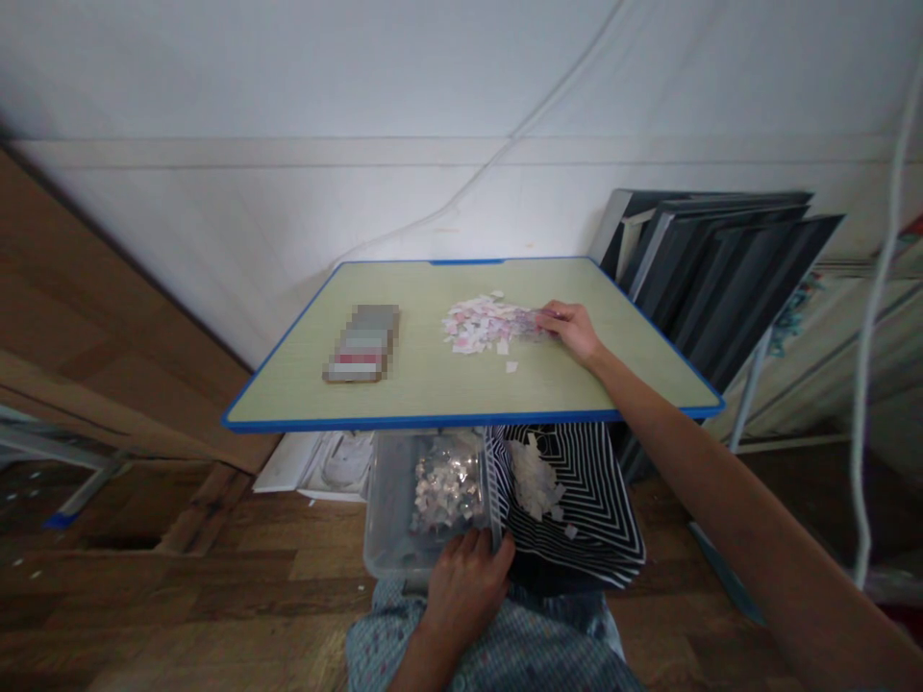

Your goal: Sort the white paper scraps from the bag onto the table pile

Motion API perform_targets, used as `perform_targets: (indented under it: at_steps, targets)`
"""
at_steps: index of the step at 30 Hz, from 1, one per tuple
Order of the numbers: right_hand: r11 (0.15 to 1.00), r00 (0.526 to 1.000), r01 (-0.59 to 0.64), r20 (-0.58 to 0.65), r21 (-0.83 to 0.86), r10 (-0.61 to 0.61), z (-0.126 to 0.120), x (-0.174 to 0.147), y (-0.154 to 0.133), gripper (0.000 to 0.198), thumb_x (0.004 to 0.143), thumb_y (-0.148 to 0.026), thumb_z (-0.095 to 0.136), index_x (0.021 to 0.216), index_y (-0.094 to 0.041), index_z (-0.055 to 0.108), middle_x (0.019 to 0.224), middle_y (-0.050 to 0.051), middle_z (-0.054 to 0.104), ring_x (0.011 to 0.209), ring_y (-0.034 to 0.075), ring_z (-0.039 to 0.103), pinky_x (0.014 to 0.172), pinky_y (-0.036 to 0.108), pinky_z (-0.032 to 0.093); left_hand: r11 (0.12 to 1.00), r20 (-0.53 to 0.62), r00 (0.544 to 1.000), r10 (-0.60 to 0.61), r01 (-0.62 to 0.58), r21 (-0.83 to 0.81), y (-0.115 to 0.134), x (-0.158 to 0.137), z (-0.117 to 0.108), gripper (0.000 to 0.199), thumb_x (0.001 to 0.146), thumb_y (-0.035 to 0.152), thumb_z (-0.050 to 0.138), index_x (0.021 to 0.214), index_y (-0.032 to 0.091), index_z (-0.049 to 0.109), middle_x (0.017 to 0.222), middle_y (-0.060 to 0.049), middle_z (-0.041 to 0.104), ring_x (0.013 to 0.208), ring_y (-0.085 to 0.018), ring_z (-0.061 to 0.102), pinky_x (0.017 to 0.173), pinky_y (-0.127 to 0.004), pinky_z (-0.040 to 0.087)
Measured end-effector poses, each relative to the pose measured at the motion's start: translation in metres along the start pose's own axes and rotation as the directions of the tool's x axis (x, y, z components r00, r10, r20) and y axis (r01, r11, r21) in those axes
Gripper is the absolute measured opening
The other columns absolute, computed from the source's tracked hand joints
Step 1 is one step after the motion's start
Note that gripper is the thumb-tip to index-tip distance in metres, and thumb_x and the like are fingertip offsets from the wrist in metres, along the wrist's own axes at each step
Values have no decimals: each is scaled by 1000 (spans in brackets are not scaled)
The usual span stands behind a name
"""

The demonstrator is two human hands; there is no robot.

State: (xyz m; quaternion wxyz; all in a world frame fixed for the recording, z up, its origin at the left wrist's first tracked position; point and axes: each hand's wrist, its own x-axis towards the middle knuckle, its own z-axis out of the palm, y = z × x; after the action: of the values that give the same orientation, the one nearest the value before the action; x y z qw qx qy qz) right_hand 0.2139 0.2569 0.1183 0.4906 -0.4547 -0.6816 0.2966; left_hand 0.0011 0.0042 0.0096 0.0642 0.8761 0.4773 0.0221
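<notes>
1. Many small paper pieces (480, 324), white and pale pink, lie in a loose pile on the tabletop (418, 399), right of its middle.
2. The right hand (573, 332) touches the right edge of this pile; its fingers are close together, in a narrow shape. Whether some pieces are held between them, I cannot tell.
3. One single scrap (511, 366) lies apart, just before the pile.
4. On the left part of the same tabletop is a flat blurred object (362, 341).
5. Below the front edge stands a clear plastic box (386, 524), with shiny small pieces (447, 485) inside.
6. Beside it, on the right, is a striped container (602, 500), which holds whitish pieces (535, 481).
7. The left hand (468, 581) rests at the near side, where these two meet, with bent fingers; its grip I cannot tell.
8. Dark panels (721, 279) lean behind, at right.
</notes>
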Motion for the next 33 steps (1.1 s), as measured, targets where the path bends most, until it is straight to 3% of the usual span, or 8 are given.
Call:
perform_targets:
  at_steps: [6,9,14,19,25,33]
  targets:
    - [1000,998,6,66,13,-7,-1,-1,1,24,62,-36,62,52,-15,57,57,-1,47,53,8,40,51,24,28,1000,-27,1000,8,-8,2,-1,0,3,37,73,17,58,110,20,49,87,-6,58,80,-23,54,67,-33,45]
    - [1000,999,-8,37,6,8,-1,-1,1,27,63,-40,61,53,-15,57,56,-2,46,52,8,38,50,24,28,1000,-32,999,8,-8,1,0,-1,4,38,73,17,59,110,20,49,87,-6,58,79,-23,54,67,-34,46]
    - [995,979,-73,193,70,59,-2,-2,1,25,59,-38,64,56,-14,57,57,-2,48,55,9,41,51,24,28,1000,-13,1000,7,-7,-5,1,0,1,37,73,18,60,109,20,50,88,-7,58,79,-23,54,67,-33,46]
    - [990,973,-108,215,91,86,-4,-4,1,25,61,-38,63,59,-13,60,57,-3,49,53,7,39,52,23,28,1000,15,1000,-9,9,-8,1,0,-1,40,74,18,59,112,21,48,91,-7,57,83,-23,54,69,-34,45]
    - [974,905,-197,403,113,136,-10,-8,-6,21,60,-33,65,60,-13,60,58,-1,52,53,8,43,50,23,30,1000,13,1000,-8,8,-8,0,-1,1,41,74,18,59,113,21,47,91,-6,57,84,-23,53,71,-34,44]
    - [977,837,-210,524,45,156,-17,-15,-22,17,62,-30,65,62,-13,63,56,-3,53,51,7,43,50,22,30,1000,-9,1000,9,-9,5,1,-1,2,38,75,17,57,112,20,48,89,-6,58,81,-23,54,68,-34,46]
